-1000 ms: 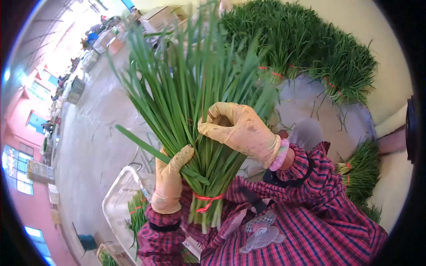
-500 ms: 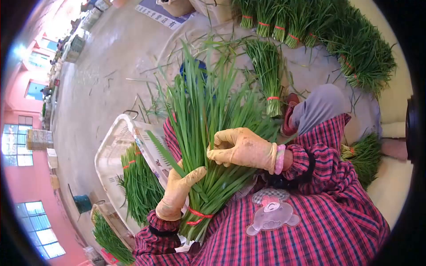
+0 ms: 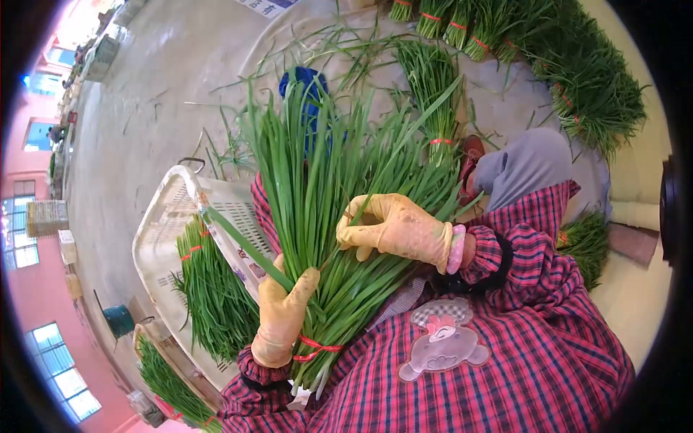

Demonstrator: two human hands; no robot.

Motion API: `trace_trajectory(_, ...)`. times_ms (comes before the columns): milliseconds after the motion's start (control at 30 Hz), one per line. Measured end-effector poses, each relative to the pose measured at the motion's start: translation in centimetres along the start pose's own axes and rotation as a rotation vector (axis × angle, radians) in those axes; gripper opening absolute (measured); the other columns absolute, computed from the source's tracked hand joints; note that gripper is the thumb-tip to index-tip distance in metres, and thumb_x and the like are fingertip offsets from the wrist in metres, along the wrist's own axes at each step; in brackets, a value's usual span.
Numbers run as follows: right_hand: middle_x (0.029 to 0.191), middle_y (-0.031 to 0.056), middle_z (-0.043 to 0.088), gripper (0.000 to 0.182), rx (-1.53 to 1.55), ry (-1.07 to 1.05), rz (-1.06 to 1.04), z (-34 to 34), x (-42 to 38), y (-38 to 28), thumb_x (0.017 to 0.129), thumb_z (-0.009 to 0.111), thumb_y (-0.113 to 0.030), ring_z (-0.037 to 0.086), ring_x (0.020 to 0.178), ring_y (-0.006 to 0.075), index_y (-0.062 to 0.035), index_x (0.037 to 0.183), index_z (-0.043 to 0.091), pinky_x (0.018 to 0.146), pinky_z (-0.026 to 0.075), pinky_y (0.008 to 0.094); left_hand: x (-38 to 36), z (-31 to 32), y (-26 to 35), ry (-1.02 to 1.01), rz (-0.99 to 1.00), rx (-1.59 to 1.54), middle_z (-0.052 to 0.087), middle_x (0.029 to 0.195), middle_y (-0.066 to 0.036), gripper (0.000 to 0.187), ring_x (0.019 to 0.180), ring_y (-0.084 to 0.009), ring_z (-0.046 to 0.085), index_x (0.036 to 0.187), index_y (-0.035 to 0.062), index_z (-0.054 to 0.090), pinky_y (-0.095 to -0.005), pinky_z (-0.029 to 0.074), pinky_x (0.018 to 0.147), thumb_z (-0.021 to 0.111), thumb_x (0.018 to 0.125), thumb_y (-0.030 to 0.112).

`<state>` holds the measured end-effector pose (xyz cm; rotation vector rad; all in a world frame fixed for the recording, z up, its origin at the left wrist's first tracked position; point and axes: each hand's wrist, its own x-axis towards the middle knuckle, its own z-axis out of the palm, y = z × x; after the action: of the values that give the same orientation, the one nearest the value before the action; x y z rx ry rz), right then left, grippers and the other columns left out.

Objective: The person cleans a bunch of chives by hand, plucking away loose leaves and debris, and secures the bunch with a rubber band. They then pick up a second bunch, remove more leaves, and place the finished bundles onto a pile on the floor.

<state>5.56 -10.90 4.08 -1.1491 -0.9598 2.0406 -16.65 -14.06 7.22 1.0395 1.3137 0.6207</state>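
Held bunch: garlic chives [image 3: 299, 195], fanned upward in front of the lap, leaf tips away from the body and pale stem ends toward it.
Band: red tie [image 3: 317, 349] around the held bunch, close to the stem ends.
Left hand: gloved left hand [image 3: 283, 314] clasps the side of the bunch just above the tie, thumb across the stems; one broad leaf [image 3: 242, 242] sticks out sideways beside it.
Right hand: gloved right hand [image 3: 401, 229] has thumb and forefinger pinched together on a thin brownish blade [image 3: 331, 257] in front of the leaves.
Wrist: pink dotted band [image 3: 457, 249] at the right glove's cuff.
Clothing: red-and-navy plaid smock [image 3: 534, 339] with a bear appliqué [image 3: 444, 350]; grey trouser leg [image 3: 530, 169] and red shoe [image 3: 472, 155] beyond.
Left side: white plastic crate [image 3: 155, 242] holding red-tied chives [image 3: 216, 296]; below it, another container [image 3: 185, 361] with more chives [image 3: 170, 382].
Ahead: blue object [image 3: 303, 81], too covered to identify; a tied bunch [image 3: 432, 90] lying on a pale ground sheet [image 3: 498, 79], loose leaves scattered around.
Right side: piled bunches [image 3: 585, 79] along the wall, and a smaller pile [image 3: 586, 249] nearer the smock.
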Motion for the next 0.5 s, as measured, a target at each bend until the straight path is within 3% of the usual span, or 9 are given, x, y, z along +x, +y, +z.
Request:
trace_trajectory(267,0.089,0.003,0.065,0.019,0.011,0.067,-0.066,0.6,0.6,-0.1,0.087,0.065,-0.021,0.058,0.06,0.0101,-0.004,0.095,0.064,0.06,0.047,0.0242,0.0,-0.6,-0.6,0.005,0.021,-0.043,0.06,0.103,-0.001,0.031,0.089,-0.0075,0.053,0.122,-0.0018,0.052,-0.0237,0.045,0.081,0.055,0.093,0.006)
trace_trajectory(367,0.092,0.0044,0.066,0.034,-0.003,0.113,0.022,0.0,0.1,-1.5,0.09,0.067,-0.028,0.058,0.056,0.0105,-0.0026,0.111,0.058,0.057,0.046,0.0226,0.0,-0.8,-0.8,-0.007,0.014,-0.042,0.059,0.103,-0.001,0.03,0.089,-0.0071,0.053,0.122,-0.0019,0.052,-0.0237,0.045,0.081,0.055,0.093,0.006)
trace_trajectory(400,0.091,0.0029,0.064,0.034,-0.02,0.224,-0.068,-0.5,0.0,-1.6,0.091,0.065,-0.025,0.056,0.059,0.0082,-0.0025,0.116,0.056,0.056,0.045,0.0212,-0.1,-0.9,-0.8,-0.002,0.019,-0.061,0.059,0.104,-0.001,0.031,0.089,-0.007,0.053,0.123,-0.0018,0.052,-0.0236,0.045,0.081,0.054,0.093,0.007)
trace_trajectory(467,0.091,0.0016,0.061,0.031,0.054,0.496,-0.603,-2.5,1.9,0.1,0.091,0.064,-0.016,0.054,0.065,0.0056,-0.0025,0.117,0.056,0.057,0.044,0.0202,-0.1,-1.1,-1.1,0.009,0.028,-0.085,0.059,0.104,-0.001,0.031,0.089,-0.0069,0.053,0.123,-0.0017,0.051,-0.0235,0.045,0.081,0.054,0.094,0.007)
trace_trajectory(500,0.091,0.0006,0.06,0.03,-0.101,0.64,-0.655,-3.3,1.3,-0.6,0.09,0.065,-0.012,0.053,0.069,0.0052,-0.0028,0.117,0.056,0.058,0.044,0.0203,-0.2,-1.4,-1.3,-0.004,0.034,-0.089,0.058,0.105,-0.001,0.031,0.09,-0.0069,0.053,0.124,-0.0015,0.051,-0.0234,0.045,0.082,0.054,0.094,0.007)
